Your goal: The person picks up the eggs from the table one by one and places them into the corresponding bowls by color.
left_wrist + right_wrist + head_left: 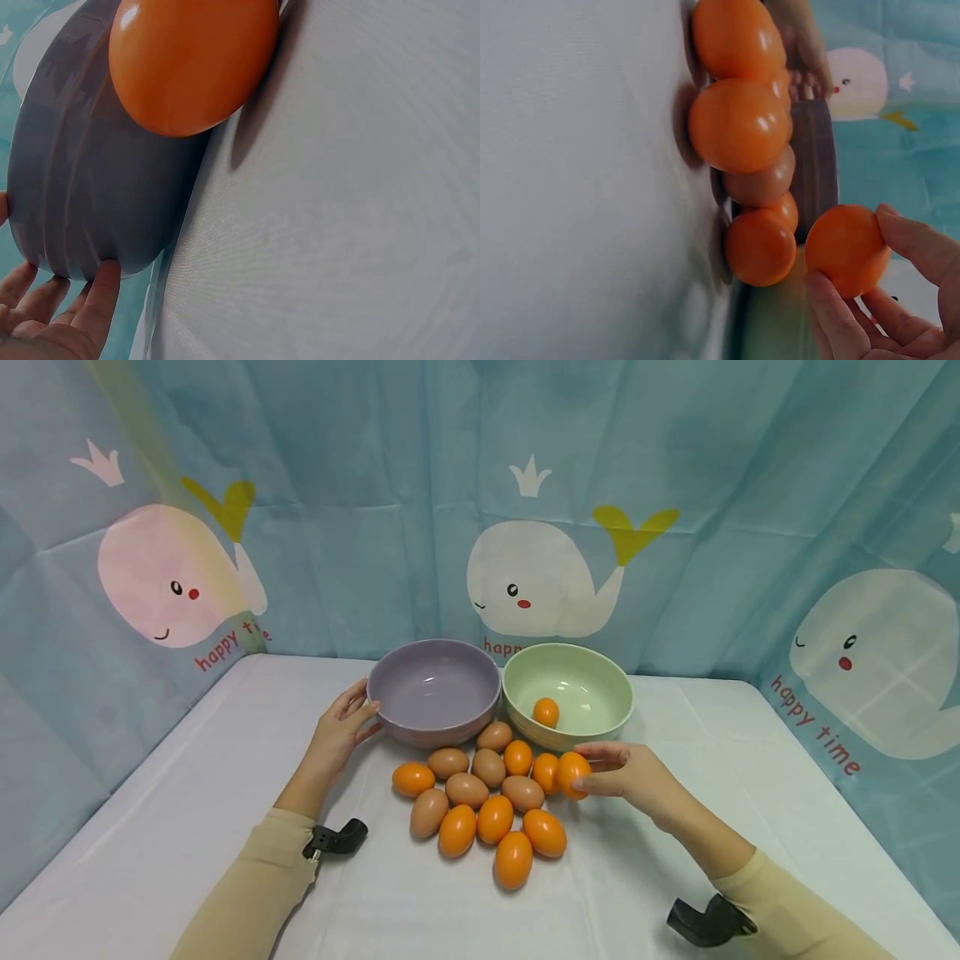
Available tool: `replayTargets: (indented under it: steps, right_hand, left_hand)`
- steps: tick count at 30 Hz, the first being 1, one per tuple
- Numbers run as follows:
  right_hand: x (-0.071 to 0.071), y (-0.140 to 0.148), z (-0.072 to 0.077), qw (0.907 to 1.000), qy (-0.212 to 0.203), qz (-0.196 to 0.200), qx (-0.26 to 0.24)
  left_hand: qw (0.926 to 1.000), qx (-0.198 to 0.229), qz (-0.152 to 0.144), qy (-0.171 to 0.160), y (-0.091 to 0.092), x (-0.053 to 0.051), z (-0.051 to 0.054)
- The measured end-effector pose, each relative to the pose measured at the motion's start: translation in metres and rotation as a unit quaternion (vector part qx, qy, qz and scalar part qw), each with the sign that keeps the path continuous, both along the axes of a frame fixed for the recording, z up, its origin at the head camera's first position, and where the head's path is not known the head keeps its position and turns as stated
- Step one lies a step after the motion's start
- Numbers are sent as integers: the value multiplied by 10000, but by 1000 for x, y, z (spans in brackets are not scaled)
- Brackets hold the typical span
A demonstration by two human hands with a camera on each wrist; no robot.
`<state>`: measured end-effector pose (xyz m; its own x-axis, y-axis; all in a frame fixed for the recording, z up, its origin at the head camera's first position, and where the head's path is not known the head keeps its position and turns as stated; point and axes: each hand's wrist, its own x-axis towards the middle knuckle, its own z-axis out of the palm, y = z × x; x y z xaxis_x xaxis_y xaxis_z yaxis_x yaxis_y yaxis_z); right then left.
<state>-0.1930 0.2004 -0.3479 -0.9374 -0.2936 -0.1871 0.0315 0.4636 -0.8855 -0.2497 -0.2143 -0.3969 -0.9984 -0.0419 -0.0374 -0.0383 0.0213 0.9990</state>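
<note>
My right hand pinches an orange egg between thumb and fingers. The egg is held up at the right end of a group of orange eggs and brown eggs on the white table. My left hand rests its fingertips against the left outer side of the purple bowl, whose visible inside holds nothing. Next to it stands a light green bowl with one orange egg inside, just beyond my right hand. In the left wrist view, an orange egg looms close before the purple bowl.
A white cloth covers the table. Behind and at both sides hangs a blue curtain with printed whales. The two bowls stand side by side near the back edge, with the eggs directly in front of them.
</note>
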Motion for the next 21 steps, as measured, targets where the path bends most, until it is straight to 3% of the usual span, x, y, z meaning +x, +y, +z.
replayTargets:
  steps: [13, 21]
  right_hand:
    - [-13, 0, 19, 9998, -52, -108, -164]
    - [-32, -1, 29, 9985, -196, -173, -474]
  left_hand:
    - [10000, -47, -24, 18, 0, -1, -1]
    - [10000, 31, -6, 35, -1, 0, -2]
